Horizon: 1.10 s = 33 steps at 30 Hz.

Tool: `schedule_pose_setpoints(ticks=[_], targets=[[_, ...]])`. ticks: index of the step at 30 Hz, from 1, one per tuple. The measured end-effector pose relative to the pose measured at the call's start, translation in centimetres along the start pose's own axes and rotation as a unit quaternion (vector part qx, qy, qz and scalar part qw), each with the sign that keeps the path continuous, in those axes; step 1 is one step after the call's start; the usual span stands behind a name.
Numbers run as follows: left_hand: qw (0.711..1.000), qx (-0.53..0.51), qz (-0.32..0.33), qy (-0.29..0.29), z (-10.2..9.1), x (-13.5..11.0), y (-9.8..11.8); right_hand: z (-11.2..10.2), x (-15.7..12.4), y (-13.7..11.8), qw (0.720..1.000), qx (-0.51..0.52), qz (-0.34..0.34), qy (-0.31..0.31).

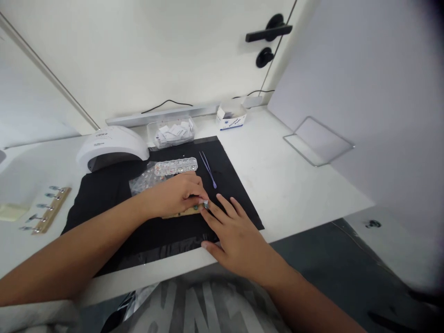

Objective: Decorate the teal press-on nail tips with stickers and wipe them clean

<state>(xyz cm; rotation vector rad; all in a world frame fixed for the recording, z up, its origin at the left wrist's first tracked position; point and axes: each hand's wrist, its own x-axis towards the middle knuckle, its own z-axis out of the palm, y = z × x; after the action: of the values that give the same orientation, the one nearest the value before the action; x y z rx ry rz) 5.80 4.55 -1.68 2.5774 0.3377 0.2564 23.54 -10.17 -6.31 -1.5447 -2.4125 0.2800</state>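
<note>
My left hand (pixel 183 193) is closed in a pinch on a small white wipe (pixel 205 201), which looks like an alcohol pad. The wipe lies against a small shiny nail tip (pixel 206 206) at the right end of a wooden nail stand (pixel 182 213). Part of that stand is hidden under my left hand. My right hand (pixel 237 233) is open, its fingers spread, with the index fingertip at or touching the stand's end. Purple tweezers (pixel 208 171) lie on the black mat (pixel 229 178) beyond my hands.
Behind my left hand are a clear rhinestone case (pixel 176 166) and a plastic bag (pixel 147 179). A white nail lamp (pixel 113 144), a clear box of packets (pixel 173 133) and an alcohol pad box (pixel 231 121) stand farther back. Another nail stand (pixel 52 212) lies left; a wire frame (pixel 317 165) leans right.
</note>
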Motion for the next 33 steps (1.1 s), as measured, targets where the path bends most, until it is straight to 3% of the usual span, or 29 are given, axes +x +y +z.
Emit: schedule_pose_setpoints(ticks=[7,13,33], targets=[[0.999,-0.023,0.034,0.025,0.38,0.16,0.55,-0.14,0.04,0.04,1.000,0.011,0.010,0.008],[1.000,-0.004,0.018,0.001,0.71,0.35,0.60,-0.03,0.00,0.21,1.000,0.021,0.006,0.018],[0.999,0.051,0.008,0.015,0.37,0.25,0.48,0.03,-0.04,0.23,1.000,0.018,0.005,0.015]])
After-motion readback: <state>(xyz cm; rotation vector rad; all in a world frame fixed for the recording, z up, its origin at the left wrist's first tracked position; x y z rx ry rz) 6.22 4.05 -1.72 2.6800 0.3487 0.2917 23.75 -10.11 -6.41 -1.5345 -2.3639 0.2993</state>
